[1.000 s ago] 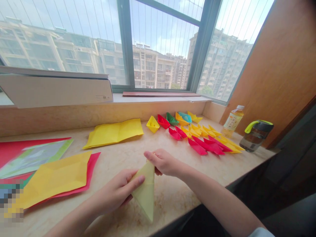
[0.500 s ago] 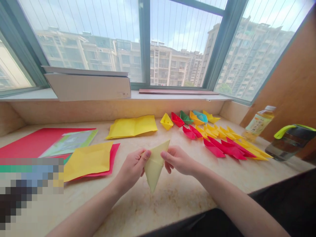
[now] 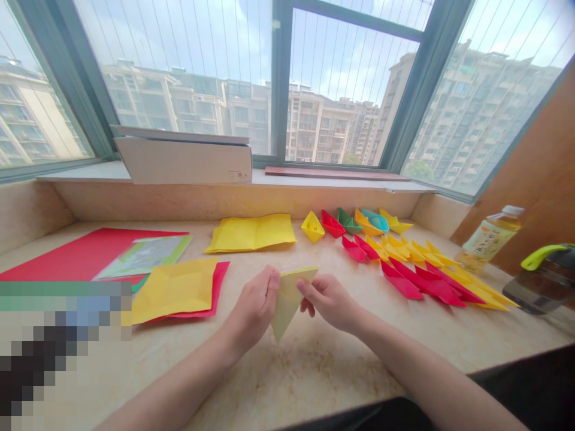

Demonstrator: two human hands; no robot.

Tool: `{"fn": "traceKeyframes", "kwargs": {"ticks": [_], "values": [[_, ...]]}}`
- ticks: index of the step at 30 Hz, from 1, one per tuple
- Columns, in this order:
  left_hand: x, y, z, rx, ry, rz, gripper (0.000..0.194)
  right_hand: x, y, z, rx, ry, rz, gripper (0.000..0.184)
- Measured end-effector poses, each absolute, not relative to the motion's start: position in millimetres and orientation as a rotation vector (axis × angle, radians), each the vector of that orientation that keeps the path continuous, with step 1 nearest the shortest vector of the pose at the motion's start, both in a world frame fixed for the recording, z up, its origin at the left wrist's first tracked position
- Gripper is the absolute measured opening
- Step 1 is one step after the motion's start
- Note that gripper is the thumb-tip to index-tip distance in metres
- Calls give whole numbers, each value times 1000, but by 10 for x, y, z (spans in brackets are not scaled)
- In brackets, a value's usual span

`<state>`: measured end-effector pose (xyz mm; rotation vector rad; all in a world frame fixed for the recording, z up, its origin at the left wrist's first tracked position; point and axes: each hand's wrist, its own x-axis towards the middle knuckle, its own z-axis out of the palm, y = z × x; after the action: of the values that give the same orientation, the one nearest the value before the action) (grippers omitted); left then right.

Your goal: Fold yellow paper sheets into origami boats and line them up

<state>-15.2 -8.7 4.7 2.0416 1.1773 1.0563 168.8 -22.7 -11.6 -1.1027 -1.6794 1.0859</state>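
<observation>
One piece of pale yellow paper (image 3: 286, 308), folded into a narrow, downward-pointing shape and held up, off the stone-patterned counter (image 3: 309, 383), between both hands. Tapers to a single sharp tip at the bottom. Spreads at the top into a slightly slanting edge, brighter along a thin strip, and ends at the upper right in a pointed corner. Looks smooth and matte, faintly greenish in tint, clearly paler than the yellow sheets (image 3: 251, 233) lying behind. Disappears at its left margin under the left hand (image 3: 259, 302). Gripped there with the thumb raised along the paper and the fingers closed behind, mostly out of sight. Pinched on the opposite side by the right hand (image 3: 332, 299), with the thumb on the near face and other fingers curled below. Backed on the right by rows of folded paper boats (image 3: 402, 282), red, yellow, orange, green and blue. Flanked on the left by a yellow sheet (image 3: 179, 288) lying over a red one (image 3: 220, 291).
</observation>
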Motion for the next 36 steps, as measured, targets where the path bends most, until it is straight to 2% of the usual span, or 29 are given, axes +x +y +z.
{"fn": "traceKeyframes", "kwargs": {"ticks": [7,12,19,26,32,36], "values": [[-128,-78,14,1978,1205,1115,35,1718,-267,-146,-1123,-1806,891,69],[-170,-67,16,2078,1091,1058,37,1763,-307,-157,-1090,-1837,950,75],[-173,-82,44,2098,1066,1074,35,1692,-370,-119,-1199,-1738,900,69],[-184,-79,59,2104,1006,1011,35,1721,-370,-230,-1103,-1787,942,80],[-172,-82,39,2067,1002,1031,37,1684,-359,-228,-1197,-1679,892,76],[-138,-66,14,1960,1027,1073,39,1696,-345,-182,-1091,-1797,907,74]]}}
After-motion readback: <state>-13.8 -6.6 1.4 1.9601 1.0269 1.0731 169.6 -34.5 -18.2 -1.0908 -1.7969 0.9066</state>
